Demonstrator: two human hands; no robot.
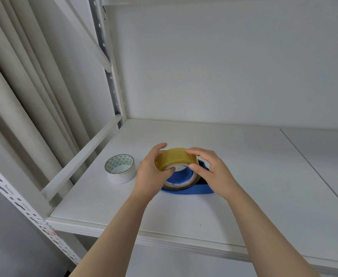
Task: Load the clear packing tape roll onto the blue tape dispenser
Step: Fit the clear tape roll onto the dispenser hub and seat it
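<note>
The clear packing tape roll (176,159) sits tilted over the blue tape dispenser (186,189), its lower edge down against the blue body and its upper edge raised toward the back wall; through the open core a blue part of the dispenser shows, so the roll appears to be partly over the hub but not yet seated flat, though the hub itself is mostly hidden. The left hand (151,172) grips the roll's left side, thumb at the core rim and fingers (161,146) curled over the top; the right hand (212,168) closes on the right side, thumb on the outer face. The roll looks light and stiff, a rigid ring of wound film; its glossy outer face is likely slick, so the surest hold is across the width at opposite sides, as both hands have it, with even downward pressure to avoid cocking it on the hub. The dispenser looks like hard plastic and light enough to slide on the shelf (244,160) when pushed. No container is in view; a white tape roll (120,168) stands just beside the left hand, apart from the dispenser, on the same shelf.
</note>
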